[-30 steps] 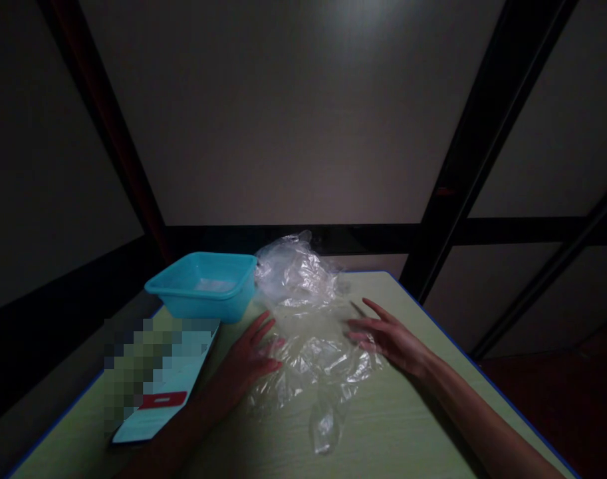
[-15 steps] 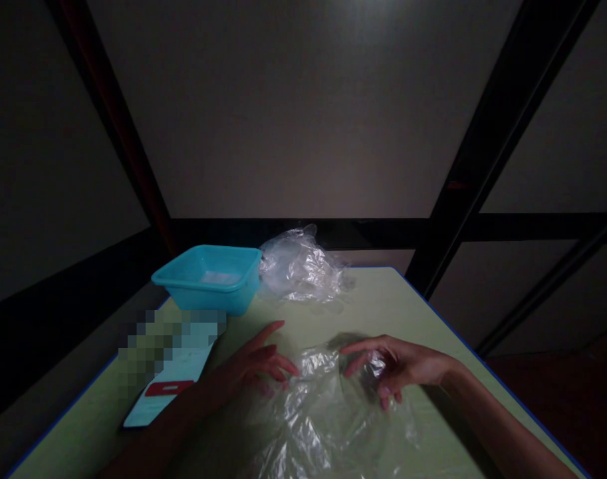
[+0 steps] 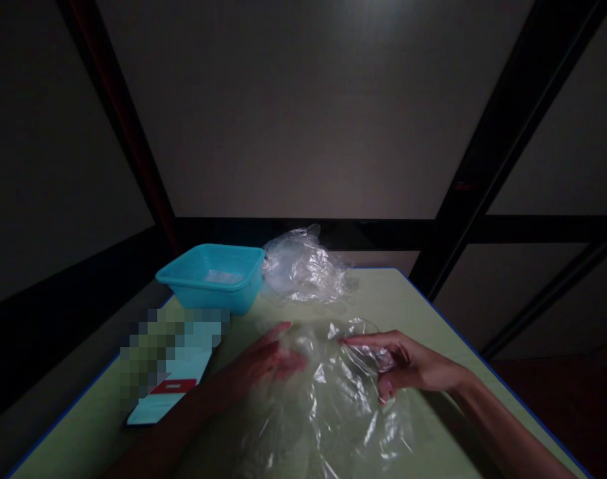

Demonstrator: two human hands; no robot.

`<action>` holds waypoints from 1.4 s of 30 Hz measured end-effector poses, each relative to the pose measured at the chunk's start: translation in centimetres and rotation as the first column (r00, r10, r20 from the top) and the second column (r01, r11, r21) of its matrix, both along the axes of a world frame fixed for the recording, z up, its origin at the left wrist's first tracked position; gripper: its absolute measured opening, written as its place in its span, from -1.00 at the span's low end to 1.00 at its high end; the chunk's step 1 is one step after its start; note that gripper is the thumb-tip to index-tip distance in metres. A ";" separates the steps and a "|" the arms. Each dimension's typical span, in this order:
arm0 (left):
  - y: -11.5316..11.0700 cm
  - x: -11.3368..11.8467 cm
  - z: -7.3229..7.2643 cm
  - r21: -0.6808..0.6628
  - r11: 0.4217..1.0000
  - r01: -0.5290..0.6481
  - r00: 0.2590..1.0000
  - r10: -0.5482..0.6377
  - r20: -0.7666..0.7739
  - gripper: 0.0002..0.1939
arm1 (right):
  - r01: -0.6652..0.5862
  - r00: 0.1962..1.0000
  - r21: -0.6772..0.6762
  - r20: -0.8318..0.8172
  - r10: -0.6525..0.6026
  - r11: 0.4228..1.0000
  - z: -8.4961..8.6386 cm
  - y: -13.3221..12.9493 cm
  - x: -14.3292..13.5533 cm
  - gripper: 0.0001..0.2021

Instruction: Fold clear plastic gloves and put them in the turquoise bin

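Note:
A thin, crinkled clear plastic film (image 3: 328, 399) is spread over the near middle of the table, between my hands, its far edge slightly raised. My right hand (image 3: 407, 362) is at its right side, index finger stretched along the top and the thumb and other fingers curled with film bunched between them. On the left, my left hand (image 3: 273, 356) is smeared by motion; its fingers point to the film and partly overlap it. Whether they pinch it cannot be made out.
A turquoise plastic basin (image 3: 243, 293) stands at the back left with something pale inside. Beside it lies a crumpled heap of clear plastic (image 3: 303, 266). A phone (image 3: 183, 366), partly pixelated, lies left of my left forearm. The pale green table (image 3: 377, 286) has blue edging; a wall rises behind.
The film has lifted and spread farther away from me, its far edge puffing up. My left hand has moved slightly; my right fingers have curled in more. The view has shifted a little.

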State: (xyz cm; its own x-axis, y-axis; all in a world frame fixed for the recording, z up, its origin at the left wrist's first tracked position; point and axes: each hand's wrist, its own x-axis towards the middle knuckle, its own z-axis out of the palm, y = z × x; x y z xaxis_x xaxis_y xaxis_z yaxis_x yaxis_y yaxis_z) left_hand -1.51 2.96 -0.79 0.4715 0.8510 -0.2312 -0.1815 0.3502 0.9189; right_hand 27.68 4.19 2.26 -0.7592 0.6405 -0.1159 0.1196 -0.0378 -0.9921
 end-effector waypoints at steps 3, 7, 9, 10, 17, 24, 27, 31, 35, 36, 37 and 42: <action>0.1 0.1 -0.1 0.030 0.999 -0.041 0.999 0.041 -0.007 0.05 | 0.028 0.998 0.054 0.050 -0.031 0.998 -0.6 0.5 0.0 -0.44; 0.9 0.0 -0.6 0.089 0.994 -0.068 0.997 0.064 0.047 0.09 | -0.001 0.996 0.046 0.094 -0.004 0.999 -1.0 0.8 0.1 -0.42; 1.1 -0.1 -0.6 0.161 0.982 -0.101 0.995 0.097 0.037 -0.01 | -0.029 0.995 0.039 0.095 0.025 0.999 -1.0 0.7 0.1 -0.41; 1.2 -0.1 -0.5 0.199 0.973 -0.120 0.993 0.116 0.029 -0.07 | -0.038 0.995 0.036 0.094 0.034 0.999 -1.0 0.7 0.1 -0.41; 1.3 -0.1 0.0 0.161 0.921 -0.356 0.934 0.344 0.098 -0.35 | -0.019 0.994 0.009 0.106 0.018 1.000 -1.9 1.3 0.3 -0.37; 1.5 -0.2 0.0 0.284 0.806 -0.519 0.852 0.516 0.089 -0.49 | -0.004 0.995 -0.011 0.102 0.005 1.000 -2.2 1.5 0.6 -0.39; 1.5 -0.6 -0.1 0.377 0.736 -0.562 0.811 0.579 0.078 -0.47 | 0.041 0.995 -0.023 0.097 -0.038 0.999 -2.2 1.5 0.7 -0.42; 1.0 -1.0 0.4 0.664 0.566 -0.488 0.741 0.671 -0.027 -0.50 | 0.186 0.975 -0.028 0.125 -0.182 0.982 -2.0 1.5 0.8 -0.50; -0.2 -0.7 1.0 0.909 0.393 -0.138 0.626 0.746 -0.228 -0.68 | 0.327 0.934 0.048 0.138 -0.330 0.944 -1.9 1.6 0.4 -0.59; -0.5 -0.5 1.1 0.917 0.393 -0.064 0.617 0.738 -0.273 -0.71 | 0.352 0.924 0.073 0.134 -0.359 0.933 -1.9 1.7 0.2 -0.62; -0.9 -0.3 1.1 0.914 0.405 0.008 0.613 0.721 -0.324 -0.73 | 0.376 0.913 0.100 0.131 -0.387 0.921 -2.0 1.7 0.1 -0.64; -2.3 0.6 0.7 0.851 0.411 0.327 0.551 0.649 -0.525 -0.74 | 0.442 0.861 0.227 0.163 -0.481 0.868 -2.3 2.0 0.0 -0.69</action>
